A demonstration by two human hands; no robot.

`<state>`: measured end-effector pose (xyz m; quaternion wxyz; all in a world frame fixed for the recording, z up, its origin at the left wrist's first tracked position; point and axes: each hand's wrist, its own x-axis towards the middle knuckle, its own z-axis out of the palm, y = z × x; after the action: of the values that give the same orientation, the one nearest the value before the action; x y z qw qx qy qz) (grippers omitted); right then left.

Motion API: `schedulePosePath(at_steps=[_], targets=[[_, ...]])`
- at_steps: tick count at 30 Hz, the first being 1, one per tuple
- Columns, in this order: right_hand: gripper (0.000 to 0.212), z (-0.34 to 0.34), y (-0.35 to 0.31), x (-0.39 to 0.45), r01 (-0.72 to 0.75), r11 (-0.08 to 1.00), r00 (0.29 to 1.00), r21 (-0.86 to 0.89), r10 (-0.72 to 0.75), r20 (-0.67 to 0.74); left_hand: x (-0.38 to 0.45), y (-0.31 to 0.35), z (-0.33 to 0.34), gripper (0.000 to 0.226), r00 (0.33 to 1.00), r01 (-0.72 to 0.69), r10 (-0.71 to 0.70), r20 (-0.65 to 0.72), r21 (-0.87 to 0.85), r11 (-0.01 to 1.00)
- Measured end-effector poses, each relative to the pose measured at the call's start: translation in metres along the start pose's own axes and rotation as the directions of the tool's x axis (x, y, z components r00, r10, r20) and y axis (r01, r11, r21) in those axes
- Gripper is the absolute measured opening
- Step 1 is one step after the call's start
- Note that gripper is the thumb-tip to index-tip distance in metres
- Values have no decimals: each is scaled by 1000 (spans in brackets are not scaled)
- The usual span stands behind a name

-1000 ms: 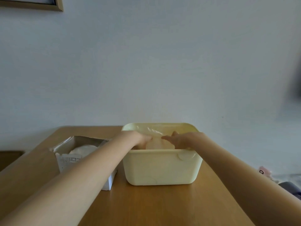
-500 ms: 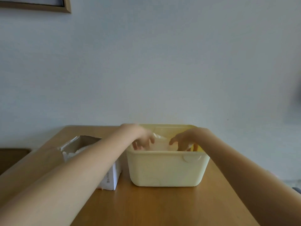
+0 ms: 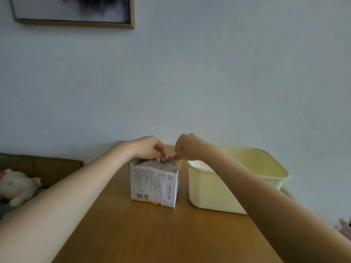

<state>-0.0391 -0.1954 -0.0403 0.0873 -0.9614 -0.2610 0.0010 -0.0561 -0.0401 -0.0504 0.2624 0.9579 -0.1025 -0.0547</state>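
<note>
Carton (image 3: 154, 184) just beside yellow tub (image 3: 207, 192)

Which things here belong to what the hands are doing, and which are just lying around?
In hand: white printed box, crumpled contents, left hand, right hand; probably the yellow tub beside it.
Lying about: plush toy, framed picture on the wall.

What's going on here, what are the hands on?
A person's left grip and right grip both pinch the pale crumpled material at the open top of the box. The box stands upright on the table. A yellow bin sits just right of the box, with a narrow gap between them, and neither grip touches it. The right forearm crosses in front of the bin.
</note>
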Motion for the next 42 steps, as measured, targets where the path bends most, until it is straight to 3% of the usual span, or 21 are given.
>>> schedulePosePath(at_steps=[2,5,11,15,18,22,24,26,29,32,36,39,41,42], targets=[[35,10,-3,4,-50,996,999,-70,49,-17,-4,-9,2,28,1000,10,-9,26,-43,999],[23,13,-5,10,-62,991,997,-115,56,-56,-2,-11,7,21,1000,6,-6,-1,-71,997],[19,1,-8,17,-55,995,985,88,69,-160,4,-4,12,30,996,-27,5,-94,-236,971],[38,3,-3,15,-115,992,984,-48,107,-142,10,-3,19,25,995,-12,-1,-102,-132,991],[40,12,-3,13,-95,981,990,-167,76,-115,14,1,23,17,991,-7,-5,-130,-90,996],[29,14,-5,18,-102,994,987,-32,97,-127,16,1,23,3,988,-4,4,-153,-1,1000],[24,8,-5,16,-85,988,984,127,103,-144,14,-1,19,4,980,-8,-19,-197,-132,991],[14,3,-4,13,-49,959,984,278,93,-149,10,-1,14,10,975,-25,-62,-212,-386,922],[9,6,-4,11,-32,923,985,383,95,-145,2,-1,12,17,990,-34,-51,-130,-582,813],[21,13,-5,13,-17,939,978,343,87,-189,1,-6,18,11,994,9,-63,-89,-504,864],[11,9,-8,11,72,970,962,233,-6,-273,5,-6,23,5,991,84,-121,-56,-442,893],[9,-2,-11,12,151,966,938,212,-73,-339,5,-5,27,12,997,55,-71,-42,-306,950],[4,-9,-10,15,137,958,917,250,-27,-397,6,-4,27,17,995,50,-69,-67,-255,966],[14,-12,-8,15,118,952,907,282,13,-421,7,-5,26,17,993,59,-81,-84,-236,970]])
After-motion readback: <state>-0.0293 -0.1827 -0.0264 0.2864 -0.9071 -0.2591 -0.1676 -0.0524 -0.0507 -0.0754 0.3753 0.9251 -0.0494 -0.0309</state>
